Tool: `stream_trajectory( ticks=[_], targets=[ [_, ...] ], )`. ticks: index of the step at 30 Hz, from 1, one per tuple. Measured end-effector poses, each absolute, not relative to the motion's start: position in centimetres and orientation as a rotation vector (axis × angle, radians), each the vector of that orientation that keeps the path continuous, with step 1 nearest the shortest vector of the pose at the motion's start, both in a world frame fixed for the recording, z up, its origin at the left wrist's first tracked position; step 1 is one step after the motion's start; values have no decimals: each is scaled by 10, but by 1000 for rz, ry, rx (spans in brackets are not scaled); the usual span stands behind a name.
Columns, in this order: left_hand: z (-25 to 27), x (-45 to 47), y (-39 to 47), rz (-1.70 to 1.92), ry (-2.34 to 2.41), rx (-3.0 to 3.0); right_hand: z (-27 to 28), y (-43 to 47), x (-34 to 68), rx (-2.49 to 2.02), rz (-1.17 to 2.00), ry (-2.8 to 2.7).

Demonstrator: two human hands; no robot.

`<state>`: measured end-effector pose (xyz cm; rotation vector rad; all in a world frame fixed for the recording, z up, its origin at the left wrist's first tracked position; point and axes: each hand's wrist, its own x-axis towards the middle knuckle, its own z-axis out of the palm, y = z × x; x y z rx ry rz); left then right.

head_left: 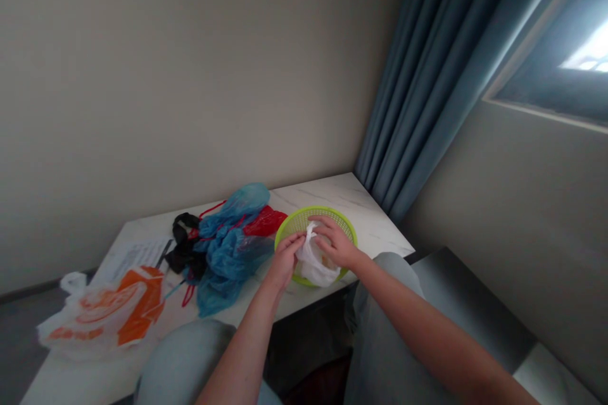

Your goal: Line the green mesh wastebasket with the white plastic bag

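A white plastic bag (319, 269) sits over a lime-green mesh basket (352, 226), its twisted top pointing up. On the left side of that top, my left hand (287, 254) pinches the plastic with fingers closed. My right hand (334, 242) is on the other side, its fingers bent around the bag's neck and upper part. Something pale or yellowish shows faintly through the bag, too blurred to name. The basket's floor is mostly hidden by the bag and my hands.
Crumpled blue plastic bags (232, 253), a red bag (266, 221) and a black bag (186, 253) lie left of the basket. Farther left are a white-and-orange bag (111, 310) and a printed sheet (130, 259) on the marble-patterned table (327, 186). A blue curtain (427, 76) hangs at right.
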<state>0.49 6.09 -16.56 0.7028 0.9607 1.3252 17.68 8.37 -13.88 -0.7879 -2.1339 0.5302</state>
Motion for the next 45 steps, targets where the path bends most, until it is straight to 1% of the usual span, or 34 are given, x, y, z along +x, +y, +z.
stream_trajectory(
  ticks=[5,10,12,15,18,21,26,32,35,39,42,45],
  targets=[
    [-165,8,60,1298,901,702,-143,86,175,-859,537,-2108],
    [-167,1,65,1425,967,796,-143,88,178,-908,522,-1999],
    [-169,-9,70,1507,1061,872,-143,92,186,-944,469,-1940],
    [-173,-27,79,1642,1226,988,-146,100,202,-1117,293,-1746],
    [-178,-35,85,1669,1308,1066,-152,108,214,-1297,192,-1541],
    [-181,-32,86,1656,1345,1104,-158,113,217,-1404,248,-1411],
    [-181,-28,81,1599,1367,1020,-162,117,216,-1523,450,-1361],
    [-175,-31,75,1573,1253,906,-157,119,209,-1265,774,-1221],
    [-173,-29,75,1587,1222,887,-156,118,205,-1139,834,-1192],
    [-179,-28,76,1619,1285,837,-153,112,203,-1065,751,-1374],
    [-185,-31,76,1617,1522,841,-146,103,201,-995,608,-1587],
    [-184,-35,73,1567,1744,977,-139,94,197,-932,502,-1761]
  ],
)
